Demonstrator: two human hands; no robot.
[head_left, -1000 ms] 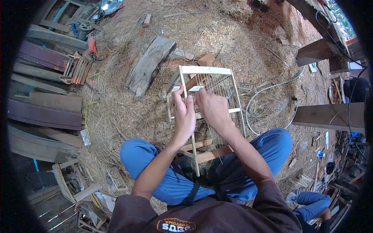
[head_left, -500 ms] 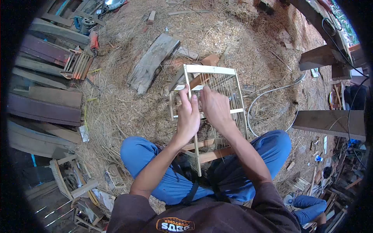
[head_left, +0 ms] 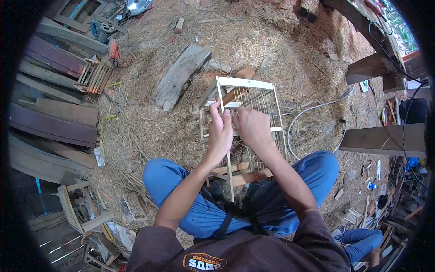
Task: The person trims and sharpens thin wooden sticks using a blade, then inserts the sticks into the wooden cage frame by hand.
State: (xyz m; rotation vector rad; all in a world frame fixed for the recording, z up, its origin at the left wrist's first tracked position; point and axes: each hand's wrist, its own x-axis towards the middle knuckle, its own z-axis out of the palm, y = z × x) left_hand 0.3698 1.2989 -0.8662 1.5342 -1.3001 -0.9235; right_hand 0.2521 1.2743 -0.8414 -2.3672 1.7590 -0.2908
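Observation:
Between my knees stands a pale wooden cage frame point(head_left: 247, 83) with thin upright bars, which looks like a birdcage. My left hand point(head_left: 220, 138) is closed around its near left corner post, thumb pointing up along it. Just to the right, my right hand point(head_left: 253, 129) is closed in a pinch in front of the thin bars, its knuckles upward. Whatever its fingertips hold is hidden. The two hands are close together, below the top rail. Lower parts of the cage are partly covered by my arms.
A weathered timber block point(head_left: 183, 75) lies on the straw-covered ground beyond the cage. A hose point(head_left: 312, 106) curves to the right, near heavy beams point(head_left: 383, 139). Planks point(head_left: 54, 120) and an orange-red tool point(head_left: 113, 50) are at left. Another person's leg point(head_left: 360, 238) shows lower right.
My right hand has moved slightly down along the bars. My left hand keeps its hold on the post. The whole view has shifted a little.

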